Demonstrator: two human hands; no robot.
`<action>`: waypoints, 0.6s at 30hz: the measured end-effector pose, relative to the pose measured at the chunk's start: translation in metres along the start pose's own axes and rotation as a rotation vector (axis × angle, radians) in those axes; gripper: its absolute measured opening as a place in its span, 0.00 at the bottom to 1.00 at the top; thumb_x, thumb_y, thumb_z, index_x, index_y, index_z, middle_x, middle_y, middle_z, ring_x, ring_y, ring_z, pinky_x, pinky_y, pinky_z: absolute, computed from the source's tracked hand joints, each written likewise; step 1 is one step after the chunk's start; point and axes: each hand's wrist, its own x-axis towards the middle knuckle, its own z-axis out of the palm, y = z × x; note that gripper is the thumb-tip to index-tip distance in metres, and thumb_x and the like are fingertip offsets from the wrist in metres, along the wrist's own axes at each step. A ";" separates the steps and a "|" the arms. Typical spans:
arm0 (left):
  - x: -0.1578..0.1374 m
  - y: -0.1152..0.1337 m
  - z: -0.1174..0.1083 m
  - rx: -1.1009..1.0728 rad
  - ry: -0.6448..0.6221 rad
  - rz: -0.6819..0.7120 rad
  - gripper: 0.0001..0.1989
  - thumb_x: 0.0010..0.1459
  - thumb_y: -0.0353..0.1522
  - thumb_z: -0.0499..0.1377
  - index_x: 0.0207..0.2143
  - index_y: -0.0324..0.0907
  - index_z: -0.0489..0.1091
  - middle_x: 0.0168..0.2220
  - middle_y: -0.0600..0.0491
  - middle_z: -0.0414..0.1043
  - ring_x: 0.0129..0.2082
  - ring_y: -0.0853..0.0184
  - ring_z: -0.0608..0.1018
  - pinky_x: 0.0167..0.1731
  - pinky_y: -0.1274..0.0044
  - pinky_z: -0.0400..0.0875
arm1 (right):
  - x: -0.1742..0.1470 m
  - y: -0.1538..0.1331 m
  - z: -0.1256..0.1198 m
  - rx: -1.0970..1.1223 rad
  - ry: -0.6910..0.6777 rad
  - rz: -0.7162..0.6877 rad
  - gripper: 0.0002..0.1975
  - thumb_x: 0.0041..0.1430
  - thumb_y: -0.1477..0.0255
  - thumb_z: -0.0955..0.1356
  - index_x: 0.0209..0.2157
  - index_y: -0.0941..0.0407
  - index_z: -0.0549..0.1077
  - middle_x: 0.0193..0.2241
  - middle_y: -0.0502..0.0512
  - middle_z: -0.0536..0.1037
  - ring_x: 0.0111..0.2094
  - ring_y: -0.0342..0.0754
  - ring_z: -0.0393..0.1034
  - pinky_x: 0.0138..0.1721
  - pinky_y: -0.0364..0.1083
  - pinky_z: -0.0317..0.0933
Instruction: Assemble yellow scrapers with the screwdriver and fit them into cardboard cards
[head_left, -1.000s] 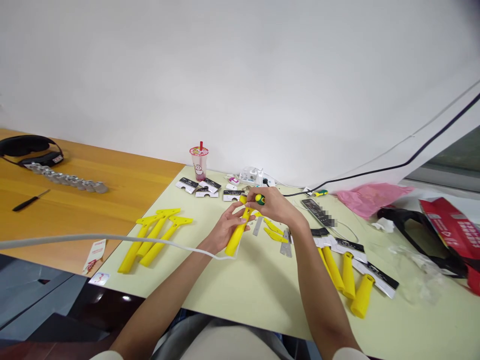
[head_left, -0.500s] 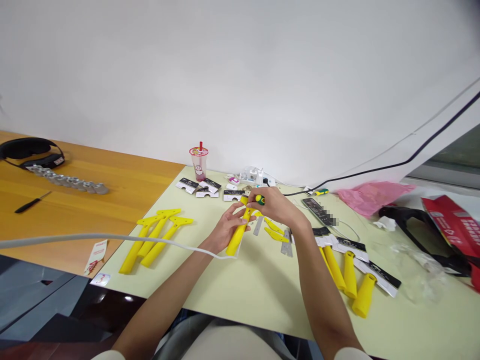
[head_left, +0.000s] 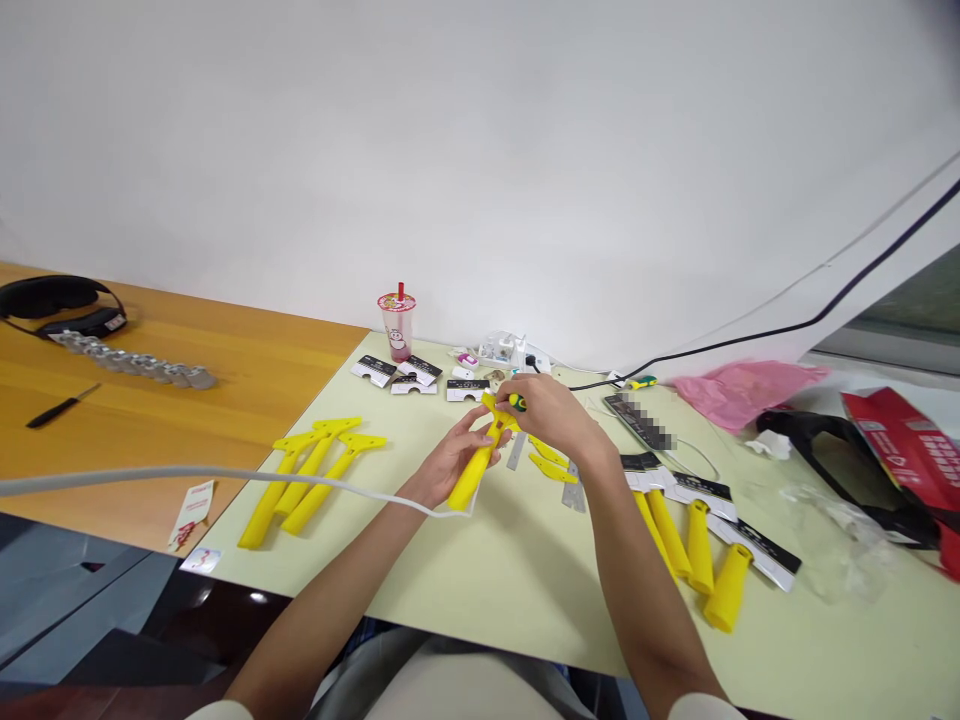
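My left hand [head_left: 454,455] is closed around a yellow plastic scraper [head_left: 474,474], its handle slanting down toward me. My right hand [head_left: 551,412] grips a screwdriver with a green and yellow handle [head_left: 517,402] at the scraper's head; its tip is hidden by my fingers. Beyond my hands lie loose yellow blade covers [head_left: 551,467] and grey metal blades [head_left: 574,495]. To the left, several yellow scrapers [head_left: 319,485] with T-shaped heads rest together. On the right are several yellow handles [head_left: 699,548] without heads.
A drink cup [head_left: 397,328] stands at the back near black-and-white cards [head_left: 375,370]. A power strip [head_left: 502,350], a phone [head_left: 637,422] and a pink bag [head_left: 750,395] lie farther right. A white cable [head_left: 300,477] crosses in front of my left forearm. A black screwdriver [head_left: 56,411] lies far left.
My right fingers have shifted slightly around the screwdriver at the scraper's head. The scraper has tilted a little in my left hand. Everything else on the table stays put.
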 end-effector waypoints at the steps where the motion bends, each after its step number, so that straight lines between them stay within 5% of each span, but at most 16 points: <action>1: 0.000 0.000 0.000 -0.016 0.003 -0.007 0.32 0.48 0.18 0.71 0.54 0.46 0.72 0.52 0.48 0.79 0.50 0.63 0.85 0.38 0.80 0.77 | 0.001 0.001 0.001 -0.014 -0.003 0.001 0.08 0.66 0.78 0.70 0.36 0.52 0.81 0.42 0.56 0.85 0.42 0.53 0.78 0.40 0.48 0.58; 18: 0.002 -0.002 -0.005 -0.036 -0.008 -0.013 0.32 0.52 0.18 0.69 0.57 0.47 0.71 0.54 0.47 0.78 0.54 0.63 0.84 0.41 0.81 0.77 | 0.003 0.005 0.001 0.072 -0.023 -0.013 0.07 0.68 0.76 0.71 0.40 0.52 0.83 0.43 0.55 0.86 0.43 0.53 0.78 0.43 0.48 0.61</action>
